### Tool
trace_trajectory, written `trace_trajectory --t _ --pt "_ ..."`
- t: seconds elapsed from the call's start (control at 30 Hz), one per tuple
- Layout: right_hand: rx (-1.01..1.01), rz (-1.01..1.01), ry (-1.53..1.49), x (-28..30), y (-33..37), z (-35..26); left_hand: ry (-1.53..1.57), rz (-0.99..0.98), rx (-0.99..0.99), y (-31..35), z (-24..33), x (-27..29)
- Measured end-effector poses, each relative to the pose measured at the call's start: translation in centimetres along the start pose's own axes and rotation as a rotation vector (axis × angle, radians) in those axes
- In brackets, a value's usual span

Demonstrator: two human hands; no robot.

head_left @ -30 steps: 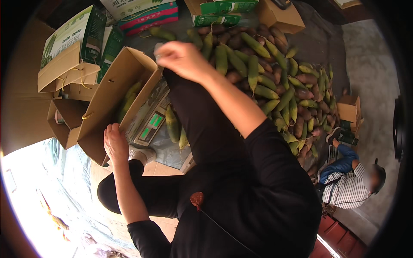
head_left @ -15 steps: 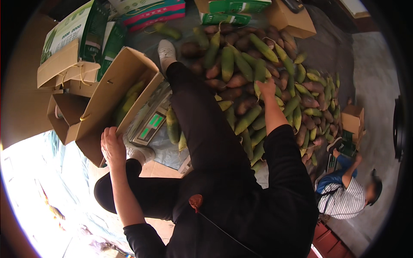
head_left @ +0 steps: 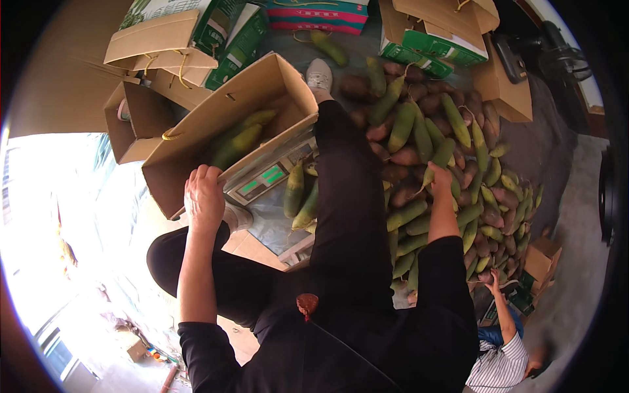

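My right hand [head_left: 441,180] is closed around a green radish [head_left: 445,152], over a large heap of green and reddish-purple radishes [head_left: 406,216] on the floor. At the left, my left hand [head_left: 204,200] grips the near rim of an open cardboard box [head_left: 223,118]. A few green radishes [head_left: 239,145] lie inside that box. The box rests on a scale [head_left: 262,180] with lit green digits, beside my leg. Several loose green radishes [head_left: 296,190] lie between the scale and my leg.
Green and brown cartons [head_left: 216,39] stand at the far left, more cartons [head_left: 432,46] at the far right. A pink and teal box [head_left: 318,16] sits between them. A small open box [head_left: 131,124] adjoins mine. At lower right, a co-worker's hand [head_left: 491,281] touches the heap's edge.
The whole view has shifted, so the scene lies farther right. My right hand has drawn slightly nearer to me with the radish. My left hand stays on the box rim. The co-worker's arm now reaches toward the heap.
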State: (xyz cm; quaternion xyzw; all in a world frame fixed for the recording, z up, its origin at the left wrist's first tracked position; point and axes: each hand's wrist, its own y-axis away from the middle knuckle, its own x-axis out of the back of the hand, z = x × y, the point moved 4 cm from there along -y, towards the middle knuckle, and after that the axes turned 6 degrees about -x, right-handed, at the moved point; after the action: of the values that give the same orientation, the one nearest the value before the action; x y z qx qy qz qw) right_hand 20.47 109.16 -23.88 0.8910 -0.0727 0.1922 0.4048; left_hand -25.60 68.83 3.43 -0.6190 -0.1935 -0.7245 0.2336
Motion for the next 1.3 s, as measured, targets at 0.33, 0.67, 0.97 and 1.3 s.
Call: trace_trajectory --t 0.33,0.67,0.97,1.3 --pt "-0.024 -0.725 -0.402 -5.6 18.7 -10.9 0.050 0.057 -0.049 -0.1 0.4 0.3" --pt "-0.024 -1.691 -0.449 -15.9 43.8 -14.9 -0.037 0.044 -0.076 0.8 -0.5 0.6" --pt "-0.152 -1.386 -0.382 -24.7 51.4 -9.8 0.100 -0.025 -0.138 1.6 0.4 0.4" --pt "0.118 -1.270 -0.237 -20.3 47.7 -8.0 0.149 -0.031 -0.127 1.9 0.4 0.8"
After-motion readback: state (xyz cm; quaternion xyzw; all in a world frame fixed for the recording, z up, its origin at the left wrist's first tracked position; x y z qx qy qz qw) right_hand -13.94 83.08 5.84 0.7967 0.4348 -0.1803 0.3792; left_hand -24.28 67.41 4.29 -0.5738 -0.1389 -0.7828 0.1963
